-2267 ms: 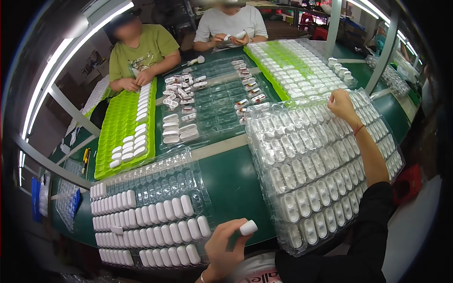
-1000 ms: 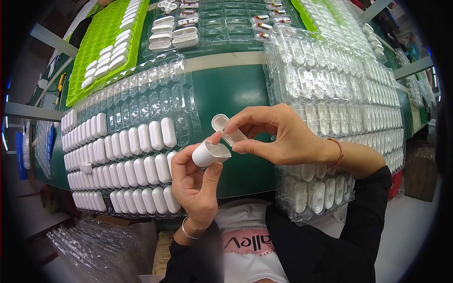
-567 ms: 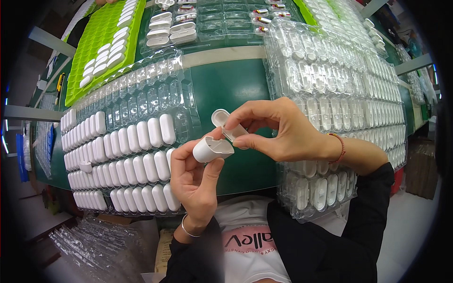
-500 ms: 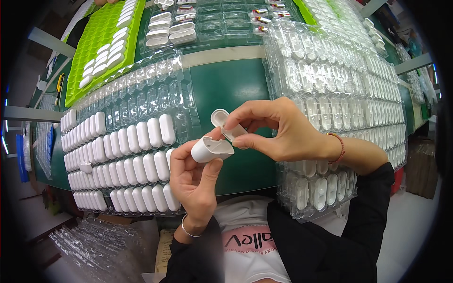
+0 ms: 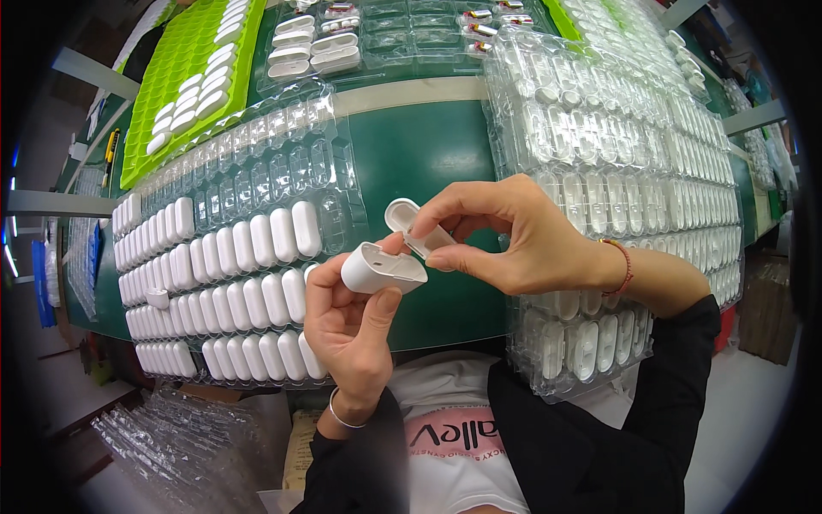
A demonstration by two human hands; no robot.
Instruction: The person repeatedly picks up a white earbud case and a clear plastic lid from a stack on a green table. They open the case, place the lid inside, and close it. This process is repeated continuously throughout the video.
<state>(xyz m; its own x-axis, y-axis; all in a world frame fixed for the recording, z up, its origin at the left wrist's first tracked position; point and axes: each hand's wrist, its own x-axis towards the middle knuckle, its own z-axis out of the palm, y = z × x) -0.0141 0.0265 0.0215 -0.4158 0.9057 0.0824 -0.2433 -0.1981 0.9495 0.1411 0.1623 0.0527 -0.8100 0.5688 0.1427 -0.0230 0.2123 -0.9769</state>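
My left hand [image 5: 353,330] grips a white, hollow earbud-case shell [image 5: 377,269] between thumb and fingers, its open side tilted toward the right. Just above it, my right hand [image 5: 492,231] pinches a shallow, rounded white case lid [image 5: 415,224], its hollow face showing. The two parts meet or nearly meet at the left fingertips; whether they touch I cannot tell. Left of my hands lies a clear plastic tray [image 5: 338,224] with rows of closed white cases [image 5: 282,237]. To the right, clear trays [image 5: 591,146] hold rows of white hollow parts.
A bright green tray [image 5: 158,98] with some white cases stands at the far left. Opened cases [image 5: 334,53] and small parts with red bits [image 5: 481,30] sit in a far clear tray. Stacked empty clear trays [image 5: 175,445] lie low at the left. Green tabletop [image 5: 419,141] shows between the trays.
The shell in my left hand has tilted slightly and shifted a little left. My right hand keeps its pinch on the lid; the whole view has shifted slightly.
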